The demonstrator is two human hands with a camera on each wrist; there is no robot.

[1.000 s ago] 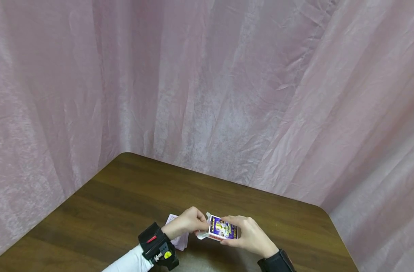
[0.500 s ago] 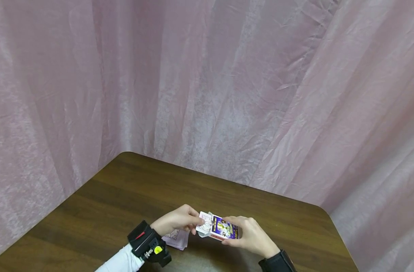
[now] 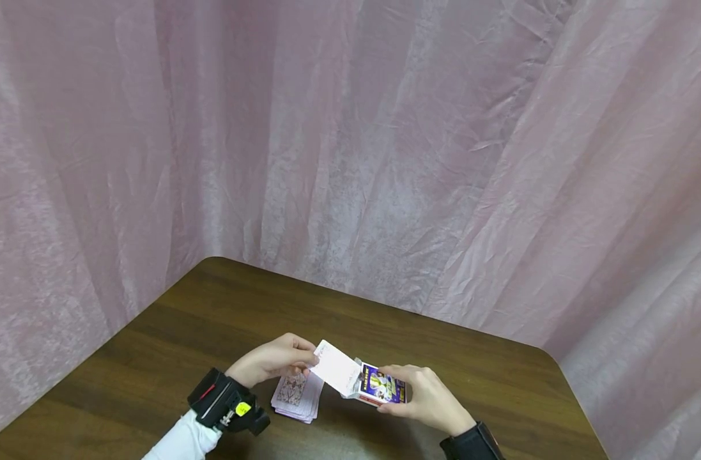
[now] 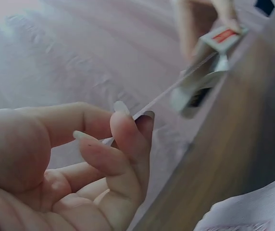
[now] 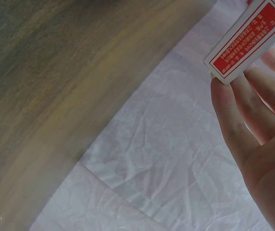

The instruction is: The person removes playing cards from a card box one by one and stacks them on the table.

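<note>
My left hand (image 3: 275, 359) pinches a white playing card (image 3: 337, 367) by one end. The card's other end is at the open mouth of a card box (image 3: 380, 384); in the left wrist view it appears edge-on, running from the fingertips to the box (image 4: 221, 41). My right hand (image 3: 416, 396) grips that purple, yellow and white box by its sides, above the table. A red panel with small print shows on the box's side (image 5: 250, 41) in the right wrist view. Beneath the left hand lies a loose stack of playing cards (image 3: 298, 393), patterned backs up.
Under everything is a brown wooden table (image 3: 212, 319) with rounded corners. Pink curtains (image 3: 350, 160) hang behind its far edge and along its left side. Each wrist wears a black strap, the left one with a bulky device (image 3: 226, 401).
The left hand has moved left, away from the box, drawing a card out of its mouth and turning it pale side up. More of the stack shows. The right hand and box barely moved.
</note>
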